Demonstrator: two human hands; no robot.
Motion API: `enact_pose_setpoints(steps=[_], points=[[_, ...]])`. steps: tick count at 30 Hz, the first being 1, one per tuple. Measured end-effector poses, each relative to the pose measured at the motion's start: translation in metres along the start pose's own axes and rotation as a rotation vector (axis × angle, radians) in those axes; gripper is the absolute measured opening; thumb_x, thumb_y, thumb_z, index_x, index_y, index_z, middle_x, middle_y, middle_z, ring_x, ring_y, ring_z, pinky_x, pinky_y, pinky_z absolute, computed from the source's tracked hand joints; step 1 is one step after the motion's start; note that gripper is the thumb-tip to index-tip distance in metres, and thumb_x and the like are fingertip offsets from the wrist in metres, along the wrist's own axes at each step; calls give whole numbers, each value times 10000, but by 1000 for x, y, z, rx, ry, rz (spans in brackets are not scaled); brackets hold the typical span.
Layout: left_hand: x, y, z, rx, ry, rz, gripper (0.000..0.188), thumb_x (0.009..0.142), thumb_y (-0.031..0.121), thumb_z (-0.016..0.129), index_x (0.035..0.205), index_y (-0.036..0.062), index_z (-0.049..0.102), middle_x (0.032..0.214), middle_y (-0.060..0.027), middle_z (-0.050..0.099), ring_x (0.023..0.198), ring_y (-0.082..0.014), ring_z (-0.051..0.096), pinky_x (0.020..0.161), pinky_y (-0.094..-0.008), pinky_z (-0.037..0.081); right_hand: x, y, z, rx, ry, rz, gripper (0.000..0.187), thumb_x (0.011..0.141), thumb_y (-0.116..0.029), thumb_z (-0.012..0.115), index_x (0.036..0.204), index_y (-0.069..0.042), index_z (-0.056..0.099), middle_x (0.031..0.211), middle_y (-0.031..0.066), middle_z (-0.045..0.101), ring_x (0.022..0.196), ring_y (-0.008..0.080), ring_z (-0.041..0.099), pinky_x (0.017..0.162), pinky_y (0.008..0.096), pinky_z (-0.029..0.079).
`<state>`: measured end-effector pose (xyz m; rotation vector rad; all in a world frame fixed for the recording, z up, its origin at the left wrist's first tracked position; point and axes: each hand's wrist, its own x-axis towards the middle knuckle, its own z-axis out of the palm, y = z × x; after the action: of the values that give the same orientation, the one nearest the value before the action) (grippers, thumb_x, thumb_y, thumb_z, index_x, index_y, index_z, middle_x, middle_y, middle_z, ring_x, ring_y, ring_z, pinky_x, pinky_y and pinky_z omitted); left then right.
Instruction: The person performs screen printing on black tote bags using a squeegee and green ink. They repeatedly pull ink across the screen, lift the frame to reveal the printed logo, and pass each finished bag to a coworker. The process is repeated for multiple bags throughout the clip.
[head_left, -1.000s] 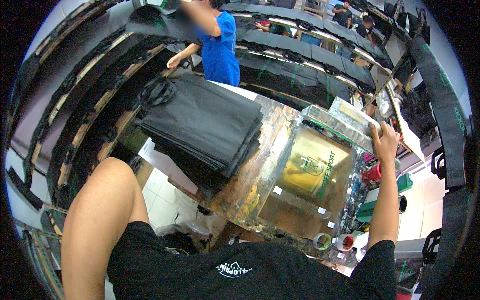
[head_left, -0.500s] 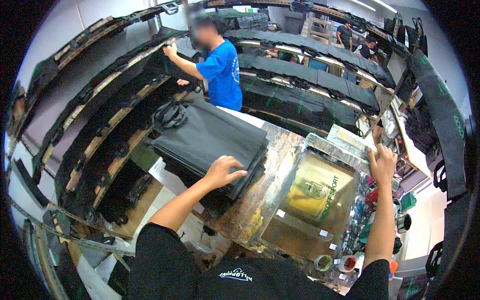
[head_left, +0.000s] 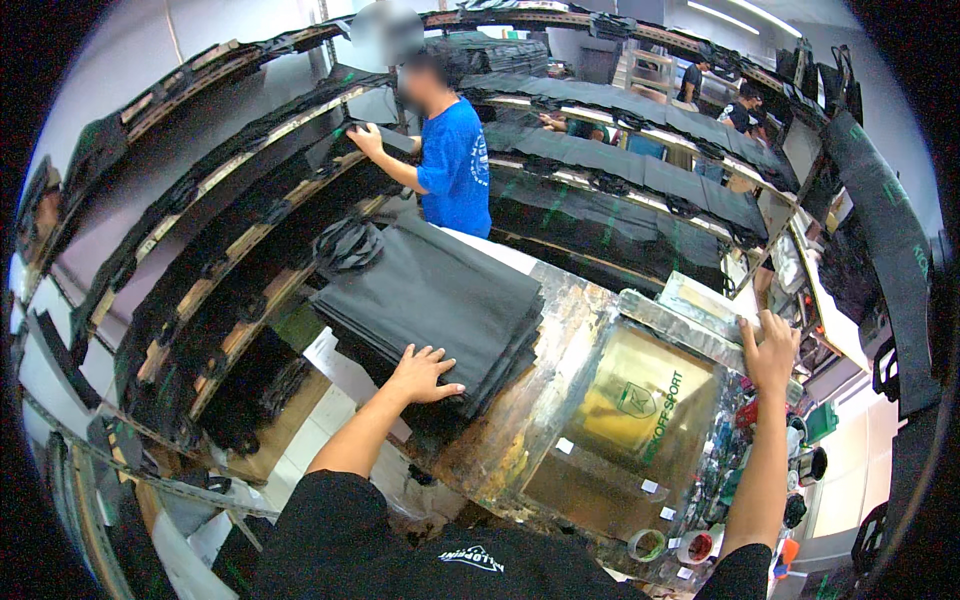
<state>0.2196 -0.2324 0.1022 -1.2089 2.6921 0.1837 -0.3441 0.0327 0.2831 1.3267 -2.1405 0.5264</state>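
My left hand [head_left: 425, 376], fingers spread, rests on the near edge of a stack of black fabric bags [head_left: 455, 285]. The bags' handles [head_left: 347, 245] are bunched at the far left corner of the stack. To the right lies a screen-printing frame [head_left: 672, 318] on a paint-stained table [head_left: 500, 445]. Its amber mesh carries a green emblem with lettering [head_left: 650, 405]. My right hand [head_left: 770, 352] is closed on the far right corner of the frame, beside a pale bar [head_left: 700, 297]; its fingertips are partly hidden.
Paint cups [head_left: 696, 546] and ink-smeared containers [head_left: 812, 463] line the table's right side. Racks [head_left: 240, 230] of black bags curve around the left and back. A person in a blue shirt [head_left: 455, 165] stands beyond the stack; other people [head_left: 738, 108] are farther back.
My left hand has come down and nearer, its fingers spreading on the bags. My right hand stays at the frame corner. The person in blue has brought both hands together at the rack.
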Motion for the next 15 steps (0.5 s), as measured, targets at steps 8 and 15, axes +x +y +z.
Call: enact_pose_setpoints(steps=[8,15], points=[[15,-3,-30,57,-62,125,824,855,833,585,1305,161,741,1288,-168,727,1184,-354,686,1014,-496,531,1,3,0,-15,39,-39,438,976,-471,642,1009,-34,659,950,159,659,973,364,607,913,486,398],[46,0,-57,62,-153,73,619,932,740,569,1134,205,806,1094,-158,777,1066,-371,726,928,-497,574,4,4,-4,5,31,-39,441,973,-465,658,1021,-28,673,944,157,668,966,353,607,921,482,397]])
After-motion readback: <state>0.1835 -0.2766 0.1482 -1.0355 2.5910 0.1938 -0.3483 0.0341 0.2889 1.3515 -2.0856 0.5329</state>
